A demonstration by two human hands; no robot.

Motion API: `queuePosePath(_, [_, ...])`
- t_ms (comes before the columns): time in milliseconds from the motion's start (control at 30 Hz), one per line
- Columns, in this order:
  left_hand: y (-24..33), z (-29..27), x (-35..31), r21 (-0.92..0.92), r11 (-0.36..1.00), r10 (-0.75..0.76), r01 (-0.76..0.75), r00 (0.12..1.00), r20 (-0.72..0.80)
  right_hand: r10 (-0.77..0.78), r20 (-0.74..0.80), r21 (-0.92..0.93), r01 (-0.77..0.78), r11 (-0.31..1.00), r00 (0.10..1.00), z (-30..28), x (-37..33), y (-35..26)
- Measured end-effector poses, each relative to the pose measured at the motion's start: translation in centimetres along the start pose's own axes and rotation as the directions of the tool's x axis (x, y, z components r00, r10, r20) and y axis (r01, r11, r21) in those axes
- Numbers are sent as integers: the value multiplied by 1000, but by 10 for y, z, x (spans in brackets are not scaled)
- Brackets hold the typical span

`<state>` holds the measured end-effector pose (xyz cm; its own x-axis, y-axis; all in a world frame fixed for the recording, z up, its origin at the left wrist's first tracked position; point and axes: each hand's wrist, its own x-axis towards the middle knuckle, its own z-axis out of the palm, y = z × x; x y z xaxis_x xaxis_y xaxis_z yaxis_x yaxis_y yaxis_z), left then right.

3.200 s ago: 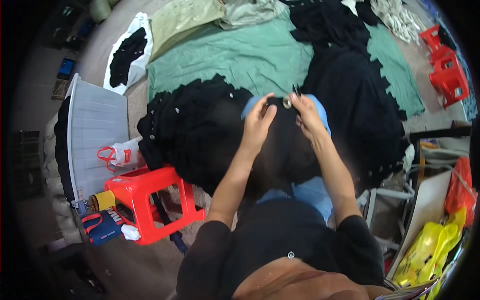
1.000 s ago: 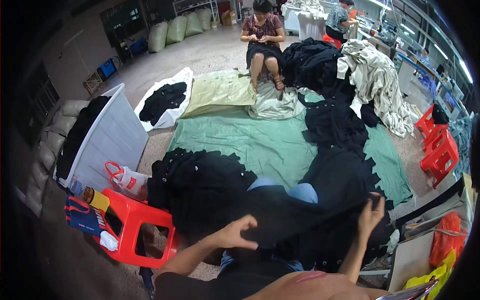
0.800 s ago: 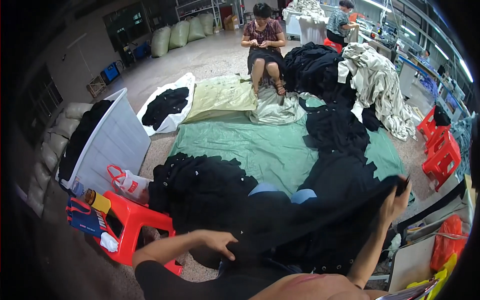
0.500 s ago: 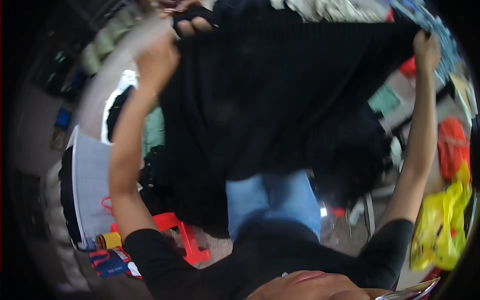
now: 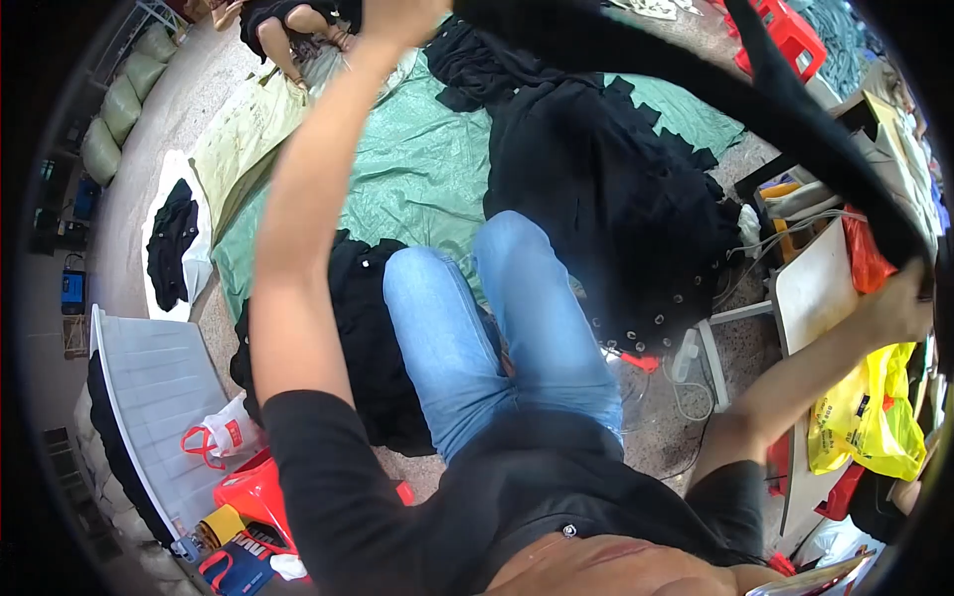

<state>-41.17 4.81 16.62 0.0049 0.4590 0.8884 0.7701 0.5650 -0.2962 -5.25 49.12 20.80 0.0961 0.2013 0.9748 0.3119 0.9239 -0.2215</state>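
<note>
A black knit garment [image 5: 686,74] is stretched in the air across the top of the view and down its right side, with a narrow strip of it hanging apart. My left hand [image 5: 402,18], partly cut off by the top edge, is closed at its left end. Far to the right, my right hand [image 5: 899,306] grips the other end, fingers curled and partly hidden. Below the garment, a large heap of black clothes [image 5: 586,189] lies on a green tarp [image 5: 417,164]. Another black pile [image 5: 368,338] sits beside my left leg.
At the left stand a grey plastic bin [image 5: 164,372] and a red stool [image 5: 260,497]. On the right are a white-topped table [image 5: 820,298], a yellow plastic bag [image 5: 870,417] and cables [image 5: 686,397] on the floor. Another person's legs [image 5: 283,45] show at top left.
The garment has swung from hanging spread before me up to the top and right. My left hand has risen; my right hand has moved down and outward. The floor piles have come into sight.
</note>
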Motion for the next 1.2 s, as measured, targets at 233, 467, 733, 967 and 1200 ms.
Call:
queuePosePath(233, [126, 13, -266, 13, 972, -136, 233, 520, 843, 14, 953, -17, 6, 1000, 303, -102, -216, -62])
queuePosePath(467, [149, -86, -300, 336, 623, -380, 706, -102, 919, 37, 937, -78, -102, 992, -347, -142, -316, -20])
queuePosePath(733, [290, -286, -389, 533, 204, -975, 821, 118, 190, -248, 966, 193, -856, 480, 79, -85, -319, -157])
queuePosePath(967, [468, -355, -451, 623, -510, -730, 593, -681, 50, -491, 548, 664, -709, -236, 677, -97, -195, -286])
queuePosePath(1200, [390, -349, -466, 452, -421, -893, 786, -271, -359, -918, 375, 693, -696, 188, 126, -116, -277, -284])
